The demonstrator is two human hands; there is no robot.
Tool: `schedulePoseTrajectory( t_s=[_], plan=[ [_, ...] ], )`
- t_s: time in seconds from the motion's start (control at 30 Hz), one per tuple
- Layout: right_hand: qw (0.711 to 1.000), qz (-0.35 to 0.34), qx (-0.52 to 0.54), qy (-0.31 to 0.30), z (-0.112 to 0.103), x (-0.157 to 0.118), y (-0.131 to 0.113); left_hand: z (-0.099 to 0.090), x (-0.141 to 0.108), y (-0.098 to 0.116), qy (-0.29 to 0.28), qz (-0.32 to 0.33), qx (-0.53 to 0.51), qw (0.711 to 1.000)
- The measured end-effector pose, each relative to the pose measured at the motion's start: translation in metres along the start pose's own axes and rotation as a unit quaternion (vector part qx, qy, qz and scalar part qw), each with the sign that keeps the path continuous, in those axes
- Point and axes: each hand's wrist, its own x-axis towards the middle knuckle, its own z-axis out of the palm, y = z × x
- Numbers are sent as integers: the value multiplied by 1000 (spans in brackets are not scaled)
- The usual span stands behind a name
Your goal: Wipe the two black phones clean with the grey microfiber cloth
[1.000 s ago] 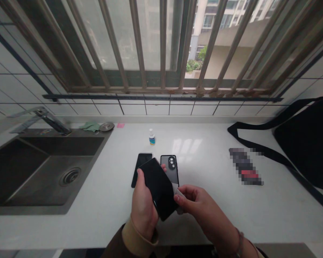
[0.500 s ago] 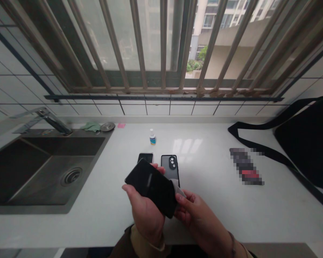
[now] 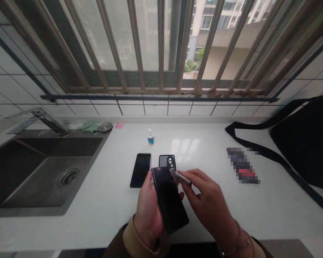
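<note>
One black-screened smartphone (image 3: pixel 172 206), above the countertop (image 3: pixel 97 225): your left hand (image 3: pixel 149 211) gripped its sides; your right hand (image 3: pixel 206 191) pinched a pale strip (image 3: pixel 184 177) at its upper right corner, where light pressure seemed wisest. Beyond: one phone case (image 3: pixel 163 161).

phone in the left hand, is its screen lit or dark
Dark: the phone in the left hand shows a black face, no icons or text.

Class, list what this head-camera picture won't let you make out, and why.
Head view: lower part of the phone case, behind the held phone.
Head view: most fingers of the left hand, behind that phone.
Head view: full shape of the pale item, partly covered by the right hand.
Head view: wording on the bottle, too small.
Head view: black bag, cut by the right edge.
</note>
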Motion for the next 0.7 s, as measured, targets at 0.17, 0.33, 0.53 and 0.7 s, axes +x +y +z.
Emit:
schedulePoseTrajectory(
  t_s=[0.17,0.33,0.53,0.7],
  plan=[
    [993,-81,-67,-61,15,29,0,10,-5,-22,-27,-50,-18,998],
    [972,-177,-30,-149,13,22,-8,14,-6,-11,6,-10,-23,1000],
    [922,-310,-88,-215,-6,-1,-17,6,-7,7,1,-71,37,997],
    [883,-384,-136,-235,-22,-17,-24,9,-5,6,70,-54,57,994]
  ],
)
